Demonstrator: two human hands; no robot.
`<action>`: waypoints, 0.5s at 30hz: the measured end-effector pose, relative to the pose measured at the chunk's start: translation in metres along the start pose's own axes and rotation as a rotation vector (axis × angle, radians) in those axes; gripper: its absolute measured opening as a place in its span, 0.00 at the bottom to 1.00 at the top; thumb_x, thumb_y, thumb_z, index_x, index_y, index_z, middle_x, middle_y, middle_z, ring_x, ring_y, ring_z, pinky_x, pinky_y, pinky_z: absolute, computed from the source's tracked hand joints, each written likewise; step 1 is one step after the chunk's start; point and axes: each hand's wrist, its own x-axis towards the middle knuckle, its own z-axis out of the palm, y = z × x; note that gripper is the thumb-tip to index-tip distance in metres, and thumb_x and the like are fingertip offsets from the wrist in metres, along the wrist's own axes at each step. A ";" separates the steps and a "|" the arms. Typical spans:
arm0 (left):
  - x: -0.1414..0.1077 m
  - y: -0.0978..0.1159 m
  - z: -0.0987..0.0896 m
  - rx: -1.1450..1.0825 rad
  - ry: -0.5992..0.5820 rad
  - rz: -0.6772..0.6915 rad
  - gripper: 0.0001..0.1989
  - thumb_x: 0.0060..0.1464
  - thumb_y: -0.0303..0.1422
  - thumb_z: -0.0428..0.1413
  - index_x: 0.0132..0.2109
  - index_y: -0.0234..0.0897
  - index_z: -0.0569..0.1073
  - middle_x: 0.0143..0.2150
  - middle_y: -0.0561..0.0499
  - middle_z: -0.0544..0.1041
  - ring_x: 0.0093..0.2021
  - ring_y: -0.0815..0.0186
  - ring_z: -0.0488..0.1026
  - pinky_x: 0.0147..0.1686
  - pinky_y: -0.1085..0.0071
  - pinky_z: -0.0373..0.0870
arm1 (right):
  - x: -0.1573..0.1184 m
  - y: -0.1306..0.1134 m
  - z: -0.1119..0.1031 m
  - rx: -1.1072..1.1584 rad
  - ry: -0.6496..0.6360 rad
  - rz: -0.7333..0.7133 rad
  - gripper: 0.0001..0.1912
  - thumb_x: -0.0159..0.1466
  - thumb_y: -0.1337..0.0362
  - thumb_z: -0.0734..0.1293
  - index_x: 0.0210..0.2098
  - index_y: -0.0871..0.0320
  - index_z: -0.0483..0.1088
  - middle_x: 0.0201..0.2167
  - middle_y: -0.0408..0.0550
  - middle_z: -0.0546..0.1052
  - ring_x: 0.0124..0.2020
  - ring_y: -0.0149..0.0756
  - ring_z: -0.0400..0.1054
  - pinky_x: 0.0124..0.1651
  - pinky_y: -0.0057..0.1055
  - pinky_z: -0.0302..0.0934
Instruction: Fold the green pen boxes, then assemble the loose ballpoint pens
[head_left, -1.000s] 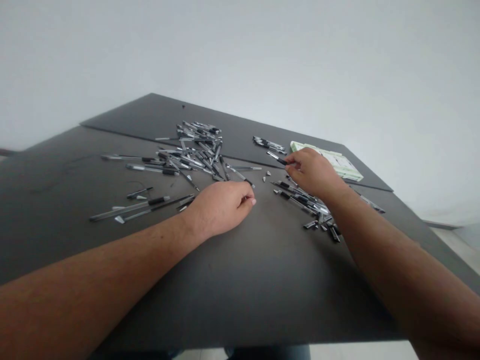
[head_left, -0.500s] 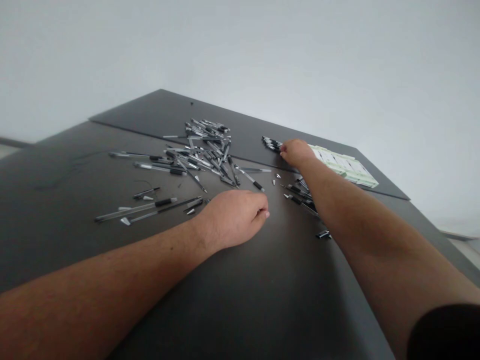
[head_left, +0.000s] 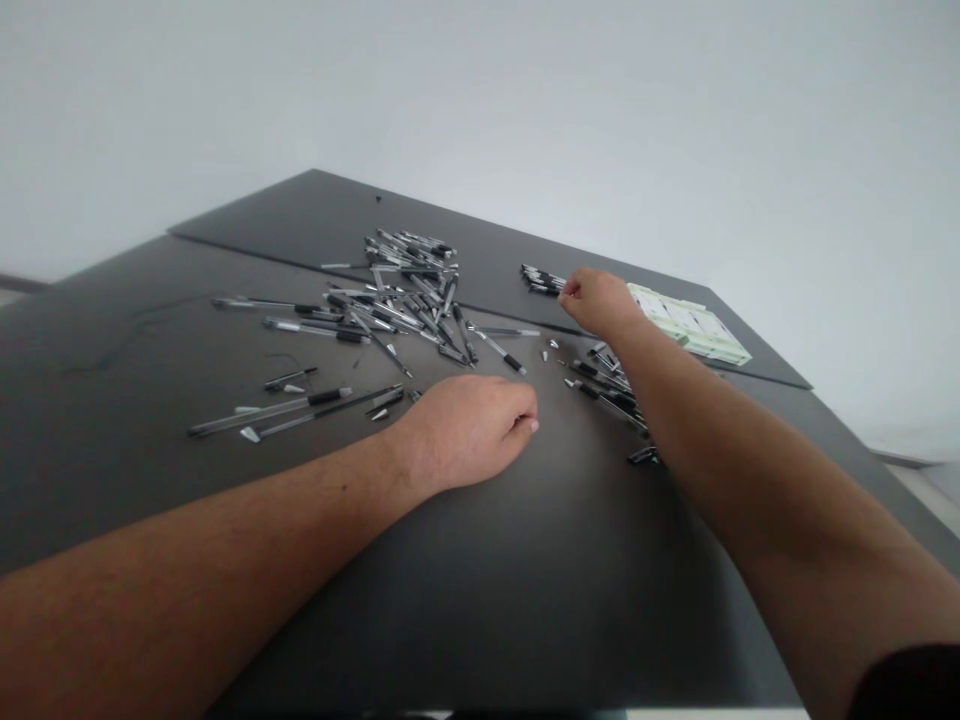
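My left hand (head_left: 480, 430) rests closed on the dark table (head_left: 480, 600), in front of a loose heap of pens (head_left: 420, 295); whatever its curled fingers hold is hidden. Farther back on the right, my right hand (head_left: 596, 300) is closed at the right end of a small row of black pens (head_left: 541, 280); its fingertips are too small and hidden to show what they grip. More pens and parts (head_left: 604, 385) lie under and beside my right forearm.
Green and white boxes (head_left: 694, 325) lie right of my right hand. Pen barrels (head_left: 270, 415), small silver tips (head_left: 250, 434) and caps are scattered on the left. A black piece (head_left: 643, 456) lies near my right forearm. A seam crosses the table.
My right hand has shifted slightly relative to the pen row, showing more of its right end. My left hand stays closed in the same place. The view has tilted a little.
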 end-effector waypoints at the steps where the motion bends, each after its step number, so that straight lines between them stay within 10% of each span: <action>1: 0.000 0.001 0.000 0.000 0.001 0.008 0.12 0.82 0.32 0.60 0.53 0.40 0.90 0.51 0.44 0.94 0.56 0.47 0.92 0.52 0.55 0.79 | -0.015 -0.001 -0.006 0.025 0.002 -0.015 0.15 0.79 0.60 0.72 0.56 0.58 0.89 0.53 0.62 0.93 0.54 0.56 0.85 0.60 0.44 0.74; 8: 0.000 0.001 0.002 0.001 0.027 0.081 0.11 0.81 0.32 0.61 0.55 0.38 0.90 0.51 0.43 0.94 0.56 0.46 0.92 0.52 0.54 0.78 | -0.101 -0.013 -0.026 0.245 -0.056 -0.101 0.10 0.76 0.60 0.74 0.50 0.53 0.89 0.38 0.49 0.90 0.39 0.44 0.82 0.47 0.39 0.72; 15: -0.003 0.001 0.002 0.052 -0.017 0.204 0.11 0.81 0.31 0.61 0.54 0.38 0.90 0.52 0.43 0.94 0.55 0.48 0.92 0.51 0.56 0.77 | -0.101 -0.043 -0.021 0.256 -0.060 -0.183 0.09 0.74 0.63 0.74 0.49 0.51 0.89 0.43 0.49 0.91 0.44 0.46 0.83 0.55 0.42 0.74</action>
